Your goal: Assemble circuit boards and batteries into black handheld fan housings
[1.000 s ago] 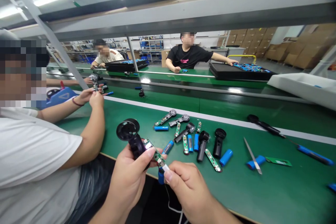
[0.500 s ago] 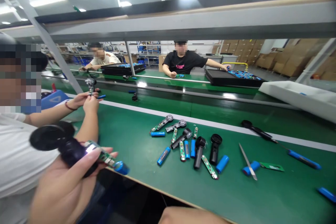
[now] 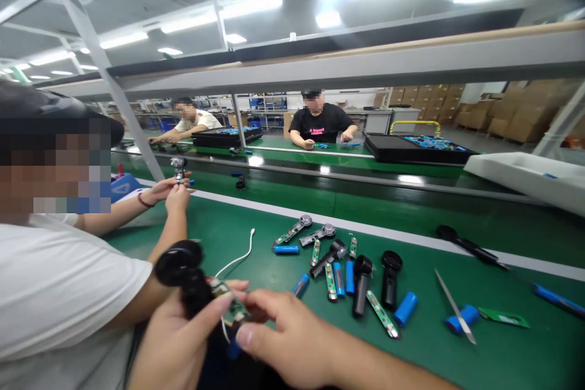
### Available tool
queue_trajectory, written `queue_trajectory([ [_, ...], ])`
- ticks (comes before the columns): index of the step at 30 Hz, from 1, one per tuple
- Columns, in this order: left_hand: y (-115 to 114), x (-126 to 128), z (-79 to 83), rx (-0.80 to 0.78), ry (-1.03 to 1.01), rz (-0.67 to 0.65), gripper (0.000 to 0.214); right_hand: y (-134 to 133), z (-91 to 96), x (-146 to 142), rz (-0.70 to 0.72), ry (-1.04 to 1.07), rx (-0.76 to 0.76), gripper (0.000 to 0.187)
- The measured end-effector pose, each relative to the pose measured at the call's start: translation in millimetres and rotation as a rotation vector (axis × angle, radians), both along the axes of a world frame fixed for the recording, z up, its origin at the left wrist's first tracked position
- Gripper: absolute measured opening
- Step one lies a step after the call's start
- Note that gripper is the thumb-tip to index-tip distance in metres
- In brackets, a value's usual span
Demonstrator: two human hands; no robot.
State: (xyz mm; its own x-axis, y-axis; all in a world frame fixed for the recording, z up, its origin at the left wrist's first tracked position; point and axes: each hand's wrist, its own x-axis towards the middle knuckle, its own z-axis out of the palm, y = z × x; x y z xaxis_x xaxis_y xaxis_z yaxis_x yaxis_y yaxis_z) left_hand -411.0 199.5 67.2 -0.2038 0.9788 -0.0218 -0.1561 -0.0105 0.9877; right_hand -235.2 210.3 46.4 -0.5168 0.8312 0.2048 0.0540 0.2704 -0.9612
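Observation:
My left hand (image 3: pixel 178 329) is closed around a black handheld fan (image 3: pixel 183 268), its round head pointing up and left. A green circuit board (image 3: pixel 235 306) sticks out of the fan's open body under my left thumb. My right hand (image 3: pixel 287 329) pinches the lower end of that board, thumb and fingers bent towards each other. Below my right thumb a blue battery (image 3: pixel 234 348) shows in part, blurred and half hidden. A white cable (image 3: pixel 237 256) lies on the bench behind the fan and reappears below the board.
On the green bench (image 3: pixel 434 353) lie several black fan housings (image 3: pixel 361 292), circuit boards (image 3: pixel 382 315) and blue batteries (image 3: pixel 406 309). A pointed metal blade (image 3: pixel 454 306) rests across another battery. A co-worker (image 3: pixel 55 280) sits close at left; two others work across the line. A white bin (image 3: pixel 525 177) stands at right.
My right hand has come up from the bottom edge to the circuit board. The fan in my left hand has shifted right. A white cable now shows. The view has tilted upward.

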Motion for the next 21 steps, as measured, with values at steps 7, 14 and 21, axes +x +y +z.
queue_trajectory([
  [7,43.8,86.2,-12.1,0.04,-0.011,-0.454,0.039,2.9,-28.9,41.6,-0.31,0.289,-0.236,0.057],
  [14,64.6,133.8,-29.0,0.028,0.008,-0.724,0.046,-1.6,-30.9,124.5,-0.433,0.083,-0.37,0.062],
  [21,96.4,203.9,-34.7,0.095,0.029,-0.851,0.056,18.9,-49.6,183.4,-0.572,0.237,-0.352,0.061],
])
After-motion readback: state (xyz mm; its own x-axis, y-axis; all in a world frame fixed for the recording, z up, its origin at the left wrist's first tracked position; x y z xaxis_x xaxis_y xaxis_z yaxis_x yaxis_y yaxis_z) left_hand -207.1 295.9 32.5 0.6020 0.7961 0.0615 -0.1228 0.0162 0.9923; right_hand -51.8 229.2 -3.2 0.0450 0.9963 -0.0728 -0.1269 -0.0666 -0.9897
